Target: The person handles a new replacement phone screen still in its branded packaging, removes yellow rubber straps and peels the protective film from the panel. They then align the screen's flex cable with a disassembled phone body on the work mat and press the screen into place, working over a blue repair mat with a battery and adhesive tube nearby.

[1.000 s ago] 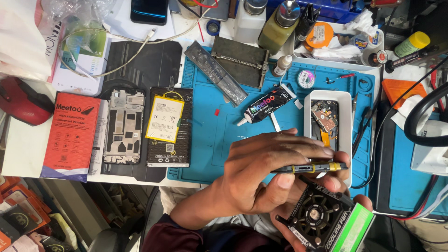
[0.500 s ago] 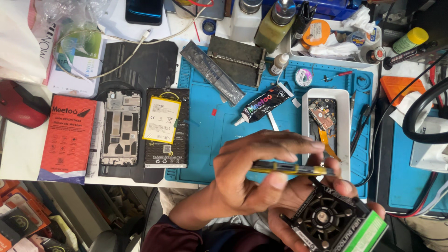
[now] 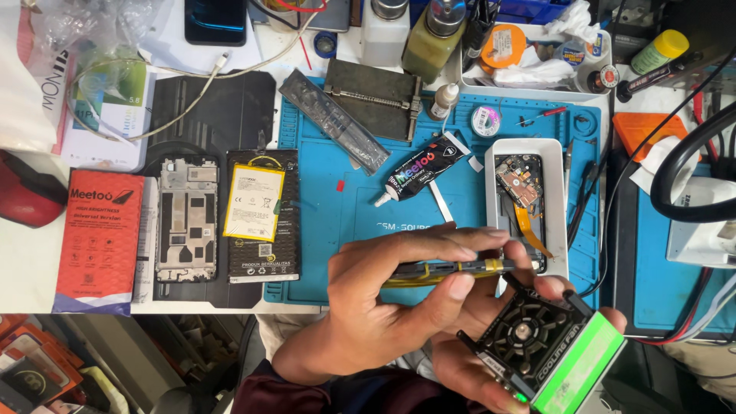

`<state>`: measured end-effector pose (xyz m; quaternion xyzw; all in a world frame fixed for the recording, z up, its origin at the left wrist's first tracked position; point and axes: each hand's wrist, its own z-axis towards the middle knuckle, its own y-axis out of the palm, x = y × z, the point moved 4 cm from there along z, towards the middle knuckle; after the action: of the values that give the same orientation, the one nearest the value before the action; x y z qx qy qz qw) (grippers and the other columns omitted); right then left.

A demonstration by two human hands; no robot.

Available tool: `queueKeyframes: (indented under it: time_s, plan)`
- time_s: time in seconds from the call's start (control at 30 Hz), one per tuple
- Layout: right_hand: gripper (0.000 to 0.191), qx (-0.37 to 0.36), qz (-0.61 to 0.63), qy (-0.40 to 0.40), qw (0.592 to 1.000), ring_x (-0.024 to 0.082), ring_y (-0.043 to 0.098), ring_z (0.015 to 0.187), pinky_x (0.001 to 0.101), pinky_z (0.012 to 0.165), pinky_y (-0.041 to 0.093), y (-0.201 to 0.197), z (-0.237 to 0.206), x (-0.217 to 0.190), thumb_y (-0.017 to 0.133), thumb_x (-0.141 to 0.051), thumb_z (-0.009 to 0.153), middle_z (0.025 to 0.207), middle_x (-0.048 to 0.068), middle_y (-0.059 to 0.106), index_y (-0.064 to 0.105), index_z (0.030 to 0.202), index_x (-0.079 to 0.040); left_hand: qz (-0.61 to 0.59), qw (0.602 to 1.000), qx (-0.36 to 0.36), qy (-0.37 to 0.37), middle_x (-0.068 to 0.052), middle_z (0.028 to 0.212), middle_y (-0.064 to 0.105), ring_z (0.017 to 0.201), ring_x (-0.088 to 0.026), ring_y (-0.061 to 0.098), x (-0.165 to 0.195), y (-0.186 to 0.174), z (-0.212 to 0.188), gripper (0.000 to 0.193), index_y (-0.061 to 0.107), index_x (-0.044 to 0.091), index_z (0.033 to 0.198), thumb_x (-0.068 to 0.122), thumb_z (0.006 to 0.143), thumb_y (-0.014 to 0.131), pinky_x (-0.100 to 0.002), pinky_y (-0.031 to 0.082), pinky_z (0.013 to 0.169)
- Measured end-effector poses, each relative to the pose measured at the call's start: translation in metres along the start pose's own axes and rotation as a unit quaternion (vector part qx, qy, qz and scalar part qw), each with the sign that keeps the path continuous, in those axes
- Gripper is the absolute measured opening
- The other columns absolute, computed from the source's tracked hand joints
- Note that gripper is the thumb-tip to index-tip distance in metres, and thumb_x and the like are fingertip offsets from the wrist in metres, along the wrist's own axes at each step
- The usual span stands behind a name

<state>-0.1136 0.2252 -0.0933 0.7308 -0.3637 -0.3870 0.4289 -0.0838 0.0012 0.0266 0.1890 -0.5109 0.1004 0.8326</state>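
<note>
My left hand (image 3: 391,299) reaches in from the lower left and pinches a slim dark tool with a yellow band (image 3: 460,268), held level between fingers and thumb. Just below it, my right hand (image 3: 471,368) cups a small black cooling fan with a bright green side (image 3: 548,349), tilted toward me. The tool's tip lies right above the fan's top edge. Both hands hover over the front edge of the blue work mat (image 3: 345,222). A white tray (image 3: 497,192) holding a phone circuit board with an orange flex cable (image 3: 521,192) sits just behind my fingers.
On the mat lie a black glue tube (image 3: 422,169), a metal jig (image 3: 376,96) and a solder spool (image 3: 485,121). To the left are a phone frame (image 3: 186,218), a yellow battery (image 3: 254,203) and a red box (image 3: 96,238). Bottles stand at the back, cables at right.
My left hand with the tool has shifted slightly left and closer to the fan. The fan stays in my right hand, lifted a little. The view has drifted slightly.
</note>
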Motion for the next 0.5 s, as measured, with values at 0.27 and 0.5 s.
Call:
queueKeyframes:
  time_s: [0.27, 0.5]
  plan:
    - [0.063, -0.183, -0.2, -0.353, 0.895, 0.018, 0.053, 0.133, 0.0464, 0.133, 0.03, 0.022, 0.003, 0.042, 0.073, -0.033, 0.098, 0.14, 0.005, 0.059, 0.05, 0.153, -0.015, -0.013, 1.0, -0.005, 0.028, -0.019, 0.117, 0.076, 0.113, -0.027, 0.079, -0.003, 0.003, -0.001, 0.017, 0.066, -0.001, 0.111, 0.003, 0.102, 0.079, -0.035, 0.068, 0.097]
    - [0.056, -0.145, -0.151, -0.249, 0.946, 0.025, 0.044, 0.139, 0.0438, 0.12, 0.041, -0.01, -0.001, 0.024, 0.052, -0.054, 0.101, 0.142, 0.013, 0.05, 0.054, 0.143, -0.018, -0.034, 0.999, -0.02, 0.013, -0.018, 0.118, 0.076, 0.111, -0.026, 0.079, -0.003, 0.0, -0.004, 0.012, 0.065, 0.001, 0.113, 0.002, 0.106, 0.075, -0.034, 0.068, 0.096]
